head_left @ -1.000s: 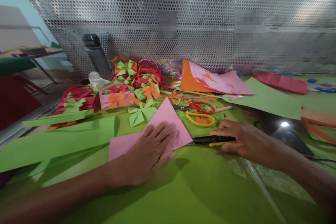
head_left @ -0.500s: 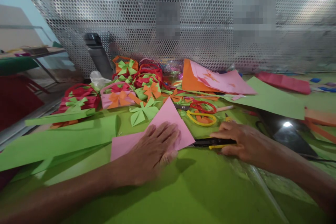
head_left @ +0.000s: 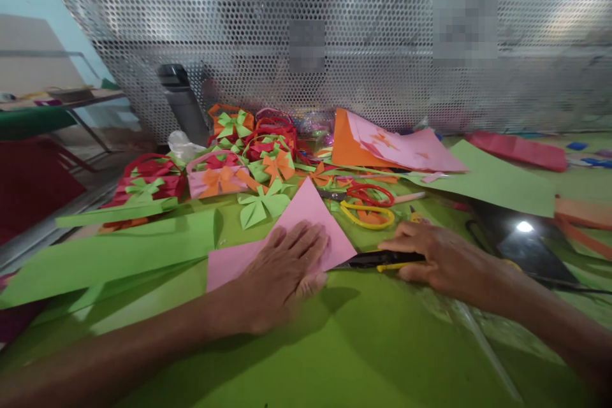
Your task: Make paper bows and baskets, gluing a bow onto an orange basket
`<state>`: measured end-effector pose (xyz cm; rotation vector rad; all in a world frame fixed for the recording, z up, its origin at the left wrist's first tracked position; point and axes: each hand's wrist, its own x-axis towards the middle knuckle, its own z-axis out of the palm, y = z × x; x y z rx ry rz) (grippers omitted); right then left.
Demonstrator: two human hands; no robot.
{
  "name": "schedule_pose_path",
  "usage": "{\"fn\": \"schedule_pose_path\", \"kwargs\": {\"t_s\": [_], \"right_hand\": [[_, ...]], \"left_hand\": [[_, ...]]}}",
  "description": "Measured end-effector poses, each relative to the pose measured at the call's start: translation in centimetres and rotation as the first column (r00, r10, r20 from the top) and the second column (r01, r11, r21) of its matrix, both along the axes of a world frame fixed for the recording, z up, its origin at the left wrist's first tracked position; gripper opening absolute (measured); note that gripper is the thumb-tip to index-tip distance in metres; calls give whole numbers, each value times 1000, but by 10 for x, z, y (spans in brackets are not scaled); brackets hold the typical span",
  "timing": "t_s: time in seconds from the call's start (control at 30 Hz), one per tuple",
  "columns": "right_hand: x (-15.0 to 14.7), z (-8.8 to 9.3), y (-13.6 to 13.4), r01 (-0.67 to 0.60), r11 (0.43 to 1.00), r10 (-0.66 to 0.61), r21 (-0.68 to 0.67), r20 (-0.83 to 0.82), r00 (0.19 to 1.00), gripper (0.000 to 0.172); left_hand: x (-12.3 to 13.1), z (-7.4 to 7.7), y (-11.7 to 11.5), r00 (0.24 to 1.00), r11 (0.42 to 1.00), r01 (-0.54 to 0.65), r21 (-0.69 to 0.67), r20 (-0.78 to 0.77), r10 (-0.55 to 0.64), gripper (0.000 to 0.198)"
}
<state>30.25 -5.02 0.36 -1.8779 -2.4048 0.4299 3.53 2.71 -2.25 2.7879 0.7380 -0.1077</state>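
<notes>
My left hand (head_left: 287, 261) lies flat with fingers stretched out, pressing a folded pink paper (head_left: 310, 207) on the green table. The paper has a pointed top and a right-hand corner; its lower part is covered by my hand and forearm. To the right, my right hand (head_left: 425, 252) is closed on a black and yellow cutter (head_left: 368, 261). Its thin blade points left and reaches the paper's lower right edge, near my left thumb. Whether the blade is inside the fold or under it I cannot tell.
Scissors with red and yellow handles (head_left: 368, 213) lie behind the paper. Small paper bags with bows (head_left: 217, 180) and a dark bottle (head_left: 184, 105) stand at the back left. Green sheets (head_left: 143, 248) lie left, a dark phone-like slab (head_left: 530, 252) right. A perforated metal panel (head_left: 382, 32) rises behind.
The cutter and my right hand have shifted slightly left, bringing the blade further along the paper's edge. My left hand stays pressed on the pink paper. The view has shifted a little.
</notes>
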Motion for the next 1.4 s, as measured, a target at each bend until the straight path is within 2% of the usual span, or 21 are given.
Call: {"fn": "schedule_pose_path", "kwargs": {"t_s": [0.17,0.43,0.57,0.73,0.8,0.87,0.93,1.07,1.2,1.4], "right_hand": [[-6,-6,1,-1,999,0,35,16,1000,35],[-13,-6,-2,-48,998,47,47,14,999,35],[-20,-8,2,8,999,-10,41,39,999,36],[-12,-14,8,-27,991,15,135,87,996,41],[-7,-14,10,-49,989,35,140,97,995,43],[-4,-13,12,-54,990,40,128,107,993,42],[-3,-12,13,-48,992,35,113,116,993,40],[-4,-12,13,-68,988,51,138,124,991,37],[-6,-11,9,-94,982,76,161,118,990,36],[-6,-11,7,-75,990,63,121,102,993,38]], "left_hand": [[0,-1,1,1000,1000,-5,-14,12,5,59],[0,1,-1,1000,999,-15,-50,22,16,60],[5,3,-3,996,993,-80,-86,36,84,61],[6,13,-2,951,939,-183,-292,188,244,61],[1,19,3,940,926,-179,-331,219,260,61],[-9,23,11,948,943,-125,-308,242,205,58],[-20,23,20,964,971,-15,-239,254,78,52],[-35,14,32,977,988,100,-122,200,-74,49],[-34,3,29,990,993,122,-3,66,-121,48],[-32,2,26,992,994,110,21,54,-111,48]]}}
